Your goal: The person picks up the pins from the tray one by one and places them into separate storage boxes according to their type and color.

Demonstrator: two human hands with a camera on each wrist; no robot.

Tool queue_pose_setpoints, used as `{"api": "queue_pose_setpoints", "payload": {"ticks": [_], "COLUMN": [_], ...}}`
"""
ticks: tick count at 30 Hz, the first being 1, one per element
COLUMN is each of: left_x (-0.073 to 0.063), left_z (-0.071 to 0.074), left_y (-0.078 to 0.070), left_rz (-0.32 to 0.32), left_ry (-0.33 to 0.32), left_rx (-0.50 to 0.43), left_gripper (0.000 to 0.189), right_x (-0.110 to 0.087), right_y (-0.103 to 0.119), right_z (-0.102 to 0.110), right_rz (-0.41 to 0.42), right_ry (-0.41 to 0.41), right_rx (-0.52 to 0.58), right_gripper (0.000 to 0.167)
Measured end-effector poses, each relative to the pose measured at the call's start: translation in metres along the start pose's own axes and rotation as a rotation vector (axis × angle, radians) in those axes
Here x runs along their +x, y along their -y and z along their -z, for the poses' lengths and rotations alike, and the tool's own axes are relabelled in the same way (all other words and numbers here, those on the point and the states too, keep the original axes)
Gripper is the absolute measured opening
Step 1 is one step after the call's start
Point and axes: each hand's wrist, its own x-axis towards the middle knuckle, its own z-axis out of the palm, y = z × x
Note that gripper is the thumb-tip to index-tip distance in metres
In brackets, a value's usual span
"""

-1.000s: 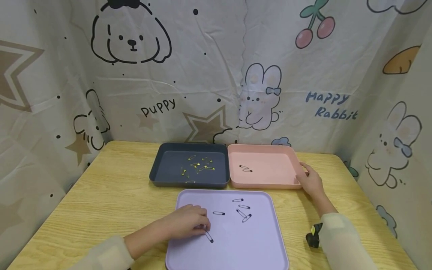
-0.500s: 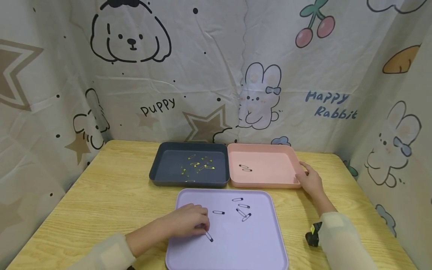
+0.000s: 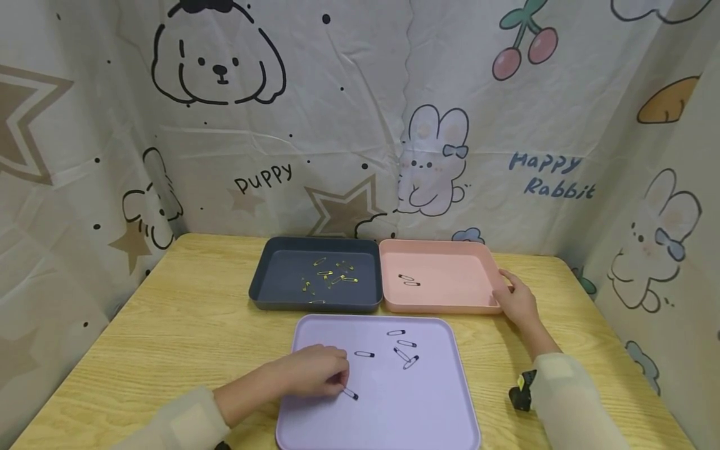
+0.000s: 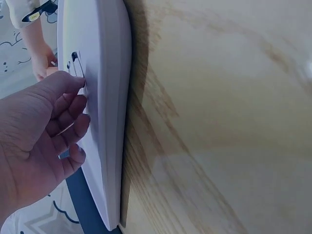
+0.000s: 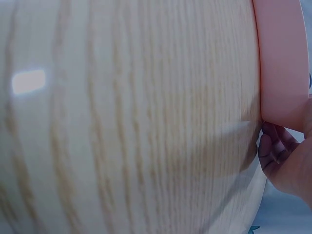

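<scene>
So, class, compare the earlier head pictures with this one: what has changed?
The safety pin that the left hand pinches has swung slightly, its black end now farther right and a little away from the person. The right hand stays on the pink tray; the dark tray, purple tray and other pins lie as before.

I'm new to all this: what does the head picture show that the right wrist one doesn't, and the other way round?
Only the head view shows the left hand pinching a pin, the purple tray, the dark tray with gold pins, and the floor of the pink tray.

Only the right wrist view shows a bright glare on the table, and a close look at curled fingers that the head view mostly hides.

Both share the right hand at the pink tray, and the table.
</scene>
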Motion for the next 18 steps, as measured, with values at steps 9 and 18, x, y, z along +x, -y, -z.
{"api": "queue_pose_setpoints", "payload": {"ticks": [9,18], "left_x": [0.003,0.017], "left_z": [0.0,0.015], "left_y": [0.004,0.017], "left_rz": [0.037,0.06], "left_ry": [-0.017,-0.076], "left_rx": [-0.096,-0.152], "left_gripper": [0.007,0.001], "right_x": [0.0,0.0], "right_y": [0.001,-0.001], "right_z": [0.0,0.0], "right_rz": [-0.008,0.006], "right_ry": [0.011,0.006], "right_rx": [0.008,0.0], "right_gripper": [0.058,0.057]}}
